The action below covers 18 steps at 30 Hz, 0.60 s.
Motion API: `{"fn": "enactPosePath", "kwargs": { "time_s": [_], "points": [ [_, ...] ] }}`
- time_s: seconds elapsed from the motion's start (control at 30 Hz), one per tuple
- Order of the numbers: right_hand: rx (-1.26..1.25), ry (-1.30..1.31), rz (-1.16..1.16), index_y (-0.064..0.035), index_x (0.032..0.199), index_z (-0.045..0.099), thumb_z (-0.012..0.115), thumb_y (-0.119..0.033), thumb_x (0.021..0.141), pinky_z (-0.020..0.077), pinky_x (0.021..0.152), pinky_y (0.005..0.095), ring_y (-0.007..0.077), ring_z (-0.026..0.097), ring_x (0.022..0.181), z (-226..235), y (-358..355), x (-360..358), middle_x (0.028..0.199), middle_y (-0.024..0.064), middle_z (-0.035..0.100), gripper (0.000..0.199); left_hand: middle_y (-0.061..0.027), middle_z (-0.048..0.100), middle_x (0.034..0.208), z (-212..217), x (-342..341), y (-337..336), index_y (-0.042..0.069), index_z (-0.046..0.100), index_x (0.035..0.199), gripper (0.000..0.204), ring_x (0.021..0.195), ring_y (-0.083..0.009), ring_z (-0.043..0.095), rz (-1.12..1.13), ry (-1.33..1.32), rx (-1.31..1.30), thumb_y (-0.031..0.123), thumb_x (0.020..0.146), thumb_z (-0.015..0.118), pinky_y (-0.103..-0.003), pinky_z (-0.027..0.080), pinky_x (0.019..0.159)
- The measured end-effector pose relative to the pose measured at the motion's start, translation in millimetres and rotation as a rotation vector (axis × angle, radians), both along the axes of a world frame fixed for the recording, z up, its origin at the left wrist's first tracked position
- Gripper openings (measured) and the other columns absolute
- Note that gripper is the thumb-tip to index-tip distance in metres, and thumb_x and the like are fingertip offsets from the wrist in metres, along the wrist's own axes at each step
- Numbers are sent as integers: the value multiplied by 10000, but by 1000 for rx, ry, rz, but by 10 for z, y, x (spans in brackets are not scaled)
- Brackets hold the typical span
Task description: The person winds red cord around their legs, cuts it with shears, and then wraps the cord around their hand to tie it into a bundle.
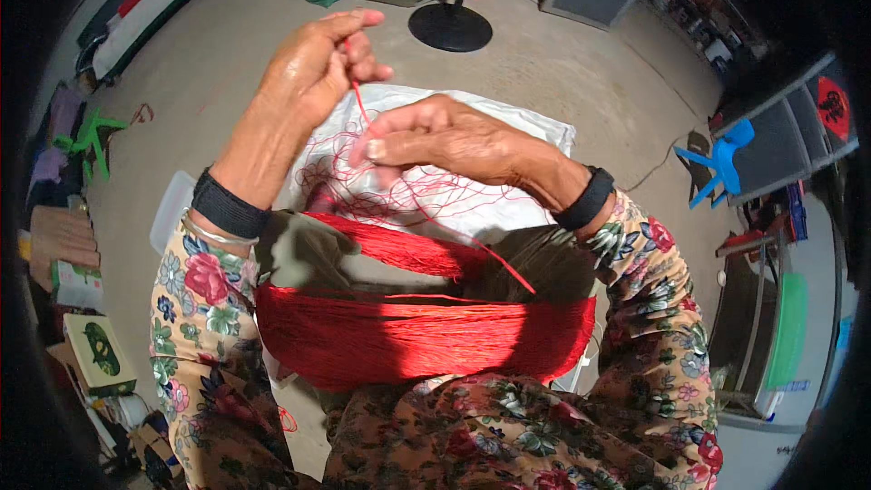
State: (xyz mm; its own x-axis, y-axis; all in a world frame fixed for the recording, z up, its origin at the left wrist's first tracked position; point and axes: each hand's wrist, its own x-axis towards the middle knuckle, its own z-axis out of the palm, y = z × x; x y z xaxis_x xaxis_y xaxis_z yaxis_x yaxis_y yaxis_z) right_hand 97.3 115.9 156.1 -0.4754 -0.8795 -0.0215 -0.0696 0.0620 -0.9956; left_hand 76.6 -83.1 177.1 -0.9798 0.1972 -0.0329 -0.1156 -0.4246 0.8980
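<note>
Left hand (313,68) raised, fingers pinched on a single red thread (358,100). Right hand (435,136) just beside it, fingertips closed on the same thread. Thick red yarn skein (417,336) lies across the lap; loose thread loops rest on a white bag (508,127).

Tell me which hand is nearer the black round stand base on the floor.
Left. The left hand is raised, pinching a red thread just below-left of the black stand base. The right hand sits lower, over the white sheet, farther from it.
</note>
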Motion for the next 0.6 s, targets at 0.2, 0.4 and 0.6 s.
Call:
{"fn": "enactPosePath", "kwargs": {
  "time_s": [0.2,0.4,0.6],
  "points": [
    [394,-16,-405,-51,1013,679,643,-333,937,398,495,218,47,424,533,146,1496,-289,641,-55,487,295,33,392,607,-499,-214,-629,-4,537,1167,254,527,-116,400,162,-78,-60,149,965,548,-353,515,763],
    [361,-193,-596,-30,983,675,682,-258,913,437,523,255,74,464,563,-15,2602,-516,646,-41,501,238,1,404,604,-729,-311,-1195,-4,530,1174,254,559,-148,446,370,-131,-37,123,956,563,-383,529,805],
    [436,-17,-522,-17,1038,693,703,-283,899,430,561,239,77,482,624,-263,2844,-667,735,-32,594,300,-1,417,601,-680,-399,-1326,6,529,1220,286,577,-153,460,370,-89,-52,142,971,569,-373,518,807]
  ]
}}
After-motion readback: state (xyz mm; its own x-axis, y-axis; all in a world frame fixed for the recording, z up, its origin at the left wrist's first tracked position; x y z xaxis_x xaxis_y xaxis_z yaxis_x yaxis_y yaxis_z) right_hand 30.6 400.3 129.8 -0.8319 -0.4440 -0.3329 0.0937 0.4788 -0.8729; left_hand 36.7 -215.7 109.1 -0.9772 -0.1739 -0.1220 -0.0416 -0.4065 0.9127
